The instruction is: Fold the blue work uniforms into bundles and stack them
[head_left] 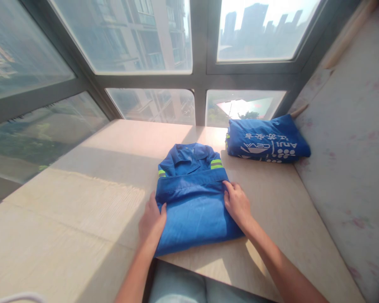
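Note:
A blue work jacket with green reflective stripes lies folded on the pale wooden table, collar pointing away from me. My left hand pinches the jacket's left edge, thumb on top of the cloth. My right hand grips the right edge near the top of the folded-over lower part, fingers curled on the fabric.
A stack of folded blue garments with white lettering sits at the back right of the table. A floral padded wall runs along the right side. Large windows enclose the back and left.

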### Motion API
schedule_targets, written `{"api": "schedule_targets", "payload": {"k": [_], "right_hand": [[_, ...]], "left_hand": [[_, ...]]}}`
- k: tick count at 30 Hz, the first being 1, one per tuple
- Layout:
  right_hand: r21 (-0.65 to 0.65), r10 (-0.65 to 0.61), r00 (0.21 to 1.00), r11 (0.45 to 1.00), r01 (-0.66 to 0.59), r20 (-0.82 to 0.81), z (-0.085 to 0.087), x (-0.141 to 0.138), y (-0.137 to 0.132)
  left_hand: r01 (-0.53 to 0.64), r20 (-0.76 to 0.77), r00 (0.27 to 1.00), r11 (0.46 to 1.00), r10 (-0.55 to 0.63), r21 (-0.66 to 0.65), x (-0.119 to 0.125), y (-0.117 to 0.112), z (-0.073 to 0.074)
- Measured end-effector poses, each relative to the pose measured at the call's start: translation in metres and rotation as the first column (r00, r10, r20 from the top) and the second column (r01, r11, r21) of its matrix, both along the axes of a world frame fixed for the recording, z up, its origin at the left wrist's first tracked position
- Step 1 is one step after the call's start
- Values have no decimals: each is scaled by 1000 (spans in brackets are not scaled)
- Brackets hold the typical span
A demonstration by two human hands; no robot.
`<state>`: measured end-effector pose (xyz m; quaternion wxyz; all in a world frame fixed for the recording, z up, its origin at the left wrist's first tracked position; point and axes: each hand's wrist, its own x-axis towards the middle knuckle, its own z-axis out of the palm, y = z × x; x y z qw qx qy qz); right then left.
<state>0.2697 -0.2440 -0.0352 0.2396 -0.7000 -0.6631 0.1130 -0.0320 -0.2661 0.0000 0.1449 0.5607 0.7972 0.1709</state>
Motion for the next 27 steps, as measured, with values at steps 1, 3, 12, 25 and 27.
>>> {"api": "schedule_targets", "payload": {"k": [1, 3, 12, 25, 27], "right_hand": [[44, 8, 999, 999, -10, 51, 4, 0, 1], [145, 92, 986, 983, -113, 140, 14, -1, 2], [106, 468, 824, 846, -522, 320, 4, -12, 47], [84, 446, 841, 867, -491, 306, -23, -5, 47], [95, 451, 839, 862, -498, 302, -24, -2, 40]], "left_hand": [[36, -89, 996, 996, -29, 79, 2, 0, 3], [189, -251, 959, 956, -130, 225, 8, 1, 10], [677, -478, 664, 734, -575, 57, 14, 54, -17], [657, -464, 683, 752, -564, 53, 10, 49, -36], [659, -450, 685, 750, -572, 50, 10, 41, -37]]}}
